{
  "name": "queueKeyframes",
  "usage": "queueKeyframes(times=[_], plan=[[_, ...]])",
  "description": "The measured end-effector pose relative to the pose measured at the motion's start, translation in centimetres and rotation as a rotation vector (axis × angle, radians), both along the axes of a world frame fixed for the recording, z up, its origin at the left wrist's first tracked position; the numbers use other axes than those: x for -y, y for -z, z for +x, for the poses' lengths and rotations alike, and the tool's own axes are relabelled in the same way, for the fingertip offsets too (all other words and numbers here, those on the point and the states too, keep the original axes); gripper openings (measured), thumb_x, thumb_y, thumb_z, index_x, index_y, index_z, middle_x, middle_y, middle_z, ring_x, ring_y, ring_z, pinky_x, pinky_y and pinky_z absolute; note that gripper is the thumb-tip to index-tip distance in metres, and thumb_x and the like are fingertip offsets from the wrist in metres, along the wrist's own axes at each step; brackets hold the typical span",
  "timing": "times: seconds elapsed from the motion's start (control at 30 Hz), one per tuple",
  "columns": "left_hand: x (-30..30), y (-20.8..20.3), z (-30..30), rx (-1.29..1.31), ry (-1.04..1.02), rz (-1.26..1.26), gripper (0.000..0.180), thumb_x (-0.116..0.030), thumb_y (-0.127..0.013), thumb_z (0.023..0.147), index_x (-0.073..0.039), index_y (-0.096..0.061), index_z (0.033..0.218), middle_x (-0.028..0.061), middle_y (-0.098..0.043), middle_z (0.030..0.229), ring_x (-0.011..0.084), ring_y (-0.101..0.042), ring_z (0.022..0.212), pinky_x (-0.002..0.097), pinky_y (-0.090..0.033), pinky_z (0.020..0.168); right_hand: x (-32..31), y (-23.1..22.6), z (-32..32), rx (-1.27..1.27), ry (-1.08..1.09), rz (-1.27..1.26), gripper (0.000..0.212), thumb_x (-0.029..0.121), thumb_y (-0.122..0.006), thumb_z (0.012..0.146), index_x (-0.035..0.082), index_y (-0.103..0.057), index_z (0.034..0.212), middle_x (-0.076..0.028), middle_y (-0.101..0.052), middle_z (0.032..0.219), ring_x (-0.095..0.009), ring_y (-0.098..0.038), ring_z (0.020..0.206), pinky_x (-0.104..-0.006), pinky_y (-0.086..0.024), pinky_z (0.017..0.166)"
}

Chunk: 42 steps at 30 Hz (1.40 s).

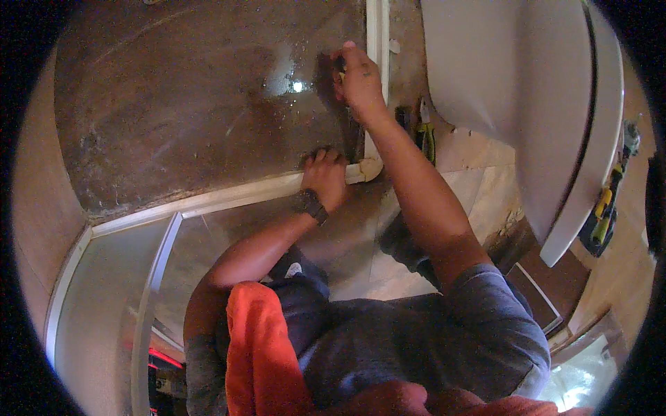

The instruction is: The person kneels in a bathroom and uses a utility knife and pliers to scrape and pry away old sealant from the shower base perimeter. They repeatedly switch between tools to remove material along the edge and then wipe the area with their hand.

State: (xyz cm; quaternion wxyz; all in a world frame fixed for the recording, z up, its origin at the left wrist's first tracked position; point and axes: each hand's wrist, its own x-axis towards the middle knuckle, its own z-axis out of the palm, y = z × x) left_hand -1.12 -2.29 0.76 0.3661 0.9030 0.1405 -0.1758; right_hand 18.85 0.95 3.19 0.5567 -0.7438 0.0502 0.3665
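My right hand [362, 82] is closed round a small tool with a black and yellow handle [340, 65], over the inner side of a pale frame. The hand hides the tool's working end. My left hand [325, 175] lies on the lower pale strip [263, 189], fingers spread over the edge of a wet brown panel [187, 104]. A dark watch is on that wrist. Just right of my left hand, the two strips meet at a rough, beige corner [370, 168]. Glare shines off wet spots on the brown surface.
A large white curved fixture [485, 76] stands at the right. A green-and-black handled tool [425, 135] lies between it and my right forearm. More yellow-handled tools [605, 208] sit beyond its rim. At lower left is a frosted panel [107, 284] with a metal edge [152, 284].
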Motion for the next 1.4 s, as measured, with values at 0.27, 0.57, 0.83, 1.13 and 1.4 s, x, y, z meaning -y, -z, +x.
queueKeyframes(times=[0.27,0.57,0.83,1.13,1.4], plan=[[0.0,0.2,0.4,0.059,0.013,0.025,0.04,-0.022,-0.076,0.069,-0.009,-0.072,0.107,0.0119,-0.063,0.116,0.0342,-0.058,0.116,0.0495,-0.047,0.097,0.9,-0.6,2.6,-0.627,-0.312,0.325,0.059,0.063,-0.046,0.1,0.007,-0.062,0.102,0.002,-0.04,0.056,-0.011,-0.027,0.041,-0.03,-0.026,0.041],[-1.1,-0.5,-0.4,0.084,-0.032,-0.114,0.04,-0.027,-0.078,0.074,-0.016,-0.072,0.112,0.0105,-0.063,0.117,0.0337,-0.054,0.119,0.0489,-0.045,0.1,7.8,-14.2,0.6,0.59,-0.765,-0.356,0.051,0.052,-0.057,0.099,0.002,-0.061,0.104,-0.012,-0.06,0.072,-0.024,-0.058,0.066,-0.0372,-0.048,0.063],[-0.5,-0.6,0.2,0.117,-0.062,-0.085,0.043,-0.031,-0.082,0.072,-0.017,-0.072,0.111,0.0108,-0.066,0.113,0.0363,-0.057,0.115,0.0524,-0.045,0.097,29.1,-1.7,3.1,0.739,-0.655,-0.667,0.041,0.037,-0.059,0.1,0.0,-0.058,0.118,-0.026,-0.065,0.108,-0.042,-0.065,0.097,-0.0468,-0.052,0.085],[-0.4,0.2,0.2,0.114,-0.105,-0.081,0.041,-0.031,-0.081,0.071,-0.016,-0.073,0.108,0.0109,-0.067,0.112,0.0367,-0.058,0.112,0.0504,-0.046,0.097,21.8,-1.4,-3.2,0.982,-0.77,-0.949,0.047,0.03,-0.068,0.092,0.001,-0.056,0.127,-0.026,-0.062,0.111,-0.046,-0.061,0.101,-0.0527,-0.051,0.088],[-1.4,-0.2,0.0,0.078,0.01,-0.091,0.046,-0.038,-0.083,0.07,-0.016,-0.073,0.11,0.0136,-0.066,0.115,0.0358,-0.058,0.114,0.0513,-0.047,0.098,16.8,-3.8,-0.9,0.898,-0.549,-0.777,0.048,0.024,-0.068,0.088,-0.002,-0.053,0.126,-0.026,-0.064,0.118,-0.041,-0.066,0.101,-0.0477,-0.054,0.089]])
